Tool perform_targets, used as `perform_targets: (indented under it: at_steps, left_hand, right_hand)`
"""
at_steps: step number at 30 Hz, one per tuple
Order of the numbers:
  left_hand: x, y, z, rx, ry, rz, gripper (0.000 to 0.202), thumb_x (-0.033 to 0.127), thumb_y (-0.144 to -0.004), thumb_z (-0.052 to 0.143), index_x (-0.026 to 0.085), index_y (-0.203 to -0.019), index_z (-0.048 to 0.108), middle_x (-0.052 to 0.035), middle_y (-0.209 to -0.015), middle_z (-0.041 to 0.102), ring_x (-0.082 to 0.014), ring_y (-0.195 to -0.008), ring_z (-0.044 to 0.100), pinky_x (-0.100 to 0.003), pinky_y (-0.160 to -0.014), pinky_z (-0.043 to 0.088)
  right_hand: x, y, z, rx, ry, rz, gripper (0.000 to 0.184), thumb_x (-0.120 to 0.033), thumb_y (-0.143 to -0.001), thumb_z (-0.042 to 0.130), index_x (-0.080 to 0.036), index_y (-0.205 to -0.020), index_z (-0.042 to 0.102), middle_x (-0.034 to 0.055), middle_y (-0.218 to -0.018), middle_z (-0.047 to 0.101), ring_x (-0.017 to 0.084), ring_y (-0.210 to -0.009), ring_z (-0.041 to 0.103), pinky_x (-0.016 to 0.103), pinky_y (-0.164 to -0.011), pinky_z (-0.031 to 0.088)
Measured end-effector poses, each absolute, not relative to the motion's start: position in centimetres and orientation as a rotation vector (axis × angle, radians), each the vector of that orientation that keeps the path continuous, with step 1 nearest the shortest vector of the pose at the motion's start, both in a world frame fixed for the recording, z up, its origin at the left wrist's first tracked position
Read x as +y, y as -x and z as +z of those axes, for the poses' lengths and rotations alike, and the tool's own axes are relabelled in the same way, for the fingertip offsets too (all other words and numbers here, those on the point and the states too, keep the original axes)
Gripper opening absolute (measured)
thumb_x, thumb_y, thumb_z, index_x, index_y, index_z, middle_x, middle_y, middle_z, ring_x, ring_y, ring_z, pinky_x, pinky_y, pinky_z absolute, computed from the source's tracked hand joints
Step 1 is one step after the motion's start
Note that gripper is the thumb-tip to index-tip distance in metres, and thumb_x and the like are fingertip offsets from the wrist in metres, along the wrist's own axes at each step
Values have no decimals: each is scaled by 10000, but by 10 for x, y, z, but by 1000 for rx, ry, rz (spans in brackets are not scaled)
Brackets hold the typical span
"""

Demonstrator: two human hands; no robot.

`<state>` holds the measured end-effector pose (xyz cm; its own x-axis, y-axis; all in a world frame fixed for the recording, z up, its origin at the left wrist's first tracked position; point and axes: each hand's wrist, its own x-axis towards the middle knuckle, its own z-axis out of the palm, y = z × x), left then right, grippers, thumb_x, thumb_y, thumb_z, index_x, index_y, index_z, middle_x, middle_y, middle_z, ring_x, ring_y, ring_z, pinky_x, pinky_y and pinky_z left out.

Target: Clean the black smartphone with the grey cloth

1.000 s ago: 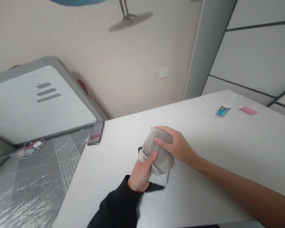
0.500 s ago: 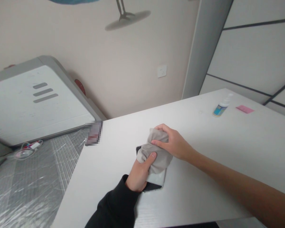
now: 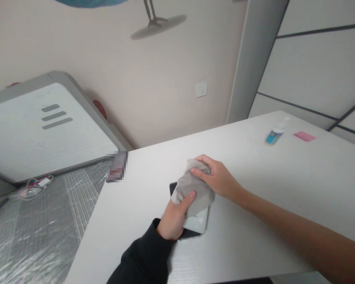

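The left hand (image 3: 174,221), in a black sleeve, and the bare right hand (image 3: 215,177) both curl nearly closed around a bunched grey cloth (image 3: 193,189), pressing it onto a smartphone (image 3: 198,221) that lies flat between them on a white table (image 3: 298,189); neither plainly grips the phone itself. Uneven pressure could make the phone skid (its back looks slick), or a dragging fold could shift it. Beyond the right hand, well apart, stands a small spray bottle (image 3: 275,134) with a blue label, its liquid level impossible to judge; a wide sweep could topple it. A pink slip (image 3: 304,136) lies just past it.
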<state>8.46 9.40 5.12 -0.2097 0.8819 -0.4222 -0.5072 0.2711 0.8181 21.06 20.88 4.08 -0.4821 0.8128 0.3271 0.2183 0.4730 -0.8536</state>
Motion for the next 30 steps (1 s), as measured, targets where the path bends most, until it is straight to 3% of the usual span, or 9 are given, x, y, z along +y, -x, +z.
perform_targets:
  at_steps: [3,6,8,14,17,21,25,30]
  left_hand:
    - [94,-86,53,1199,-414,1317,579,460,-519,979,151,-955,757,-108,-1052,809,-313,-1123,714,-412,-1070,508]
    - [95,-86,54,1199,-401,1336,581,456,-528,976,150,-970,757,-112,-1036,812,-326,-1098,724,-428,-1042,527]
    - [95,-86,54,1193,-404,1367,592,456,-546,969,151,-1007,757,-109,-1028,813,-326,-1068,734,-438,-1032,533]
    - [94,-84,53,1162,-417,1378,658,452,-563,961,149,-1109,752,-114,-1050,809,-336,-1083,727,-458,-1055,513]
    - [94,-85,53,1145,-432,1387,704,452,-586,950,162,-1189,732,-112,-1076,805,-334,-1119,712,-454,-1071,501]
    - [95,-84,52,1138,-431,1396,702,433,-608,939,165,-1219,721,-107,-1098,801,-327,-1112,715,-459,-1084,493]
    - [97,-83,53,1132,-421,1442,623,383,-638,922,155,-1188,735,-109,-1141,791,-330,-1154,698,-463,-1110,470]
    - [98,-80,59,1090,-489,1480,508,321,-718,862,167,-1187,743,-103,-1237,760,-326,-1275,630,-446,-1159,422]
  right_hand:
    - [211,-212,39,-1931,865,899,190,-391,-984,533,-237,-955,641,29,-889,740,236,-826,700,360,-759,525]
    - [214,-214,40,-1858,855,755,252,-398,-971,561,-226,-1142,630,99,-1172,714,292,-1111,654,446,-972,491]
    - [213,-215,42,-1849,805,632,269,-393,-961,594,-228,-1168,644,116,-1231,684,306,-1204,596,479,-1055,441]
    - [207,-217,43,-2119,509,213,149,-306,-998,606,-287,-1011,753,59,-1054,746,249,-987,663,425,-881,521]
    - [209,-218,40,-2099,555,186,155,-288,-1000,611,-272,-993,765,71,-1035,755,264,-976,657,451,-871,510]
    - [212,-218,36,-2144,507,228,177,-319,-994,629,-229,-1079,754,82,-1030,751,244,-953,677,402,-835,555]
    - [210,-216,36,-2160,504,292,292,-368,-980,646,-201,-1208,718,118,-1148,729,273,-1064,668,433,-917,563]
    - [205,-216,41,-2145,517,339,282,-298,-1024,559,-254,-1275,680,98,-1263,710,270,-1195,640,467,-1028,526]
